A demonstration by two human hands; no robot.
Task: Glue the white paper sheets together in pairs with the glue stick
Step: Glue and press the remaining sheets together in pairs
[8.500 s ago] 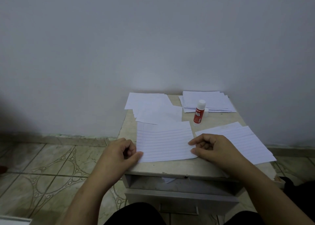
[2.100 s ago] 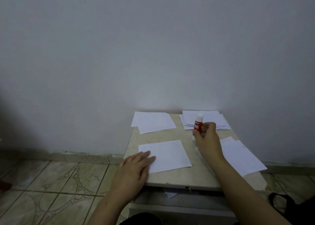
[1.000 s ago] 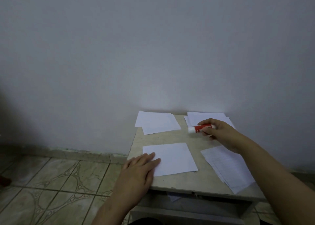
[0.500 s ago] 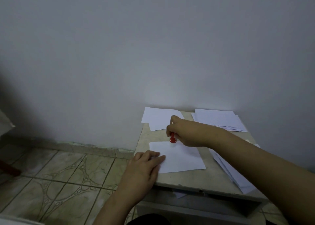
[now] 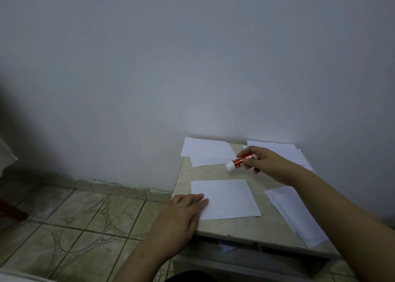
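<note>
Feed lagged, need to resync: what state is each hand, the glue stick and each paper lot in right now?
Left hand: flat, pressing the centre sheet's corner.
Right hand: gripping the glue stick.
Glue stick: held tilted above the table, white end down-left.
Centre sheet: flat, single.
Back-left papers: loose pile.
Back-right stack: partly hidden.
Right sheets: fanned, overhanging.

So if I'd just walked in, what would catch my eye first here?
Probably the red glue stick, the only bright colour, gripped in the right hand above the small table. Next, the single white sheet mid-table, its near-left corner pressed flat by the left hand.
</note>
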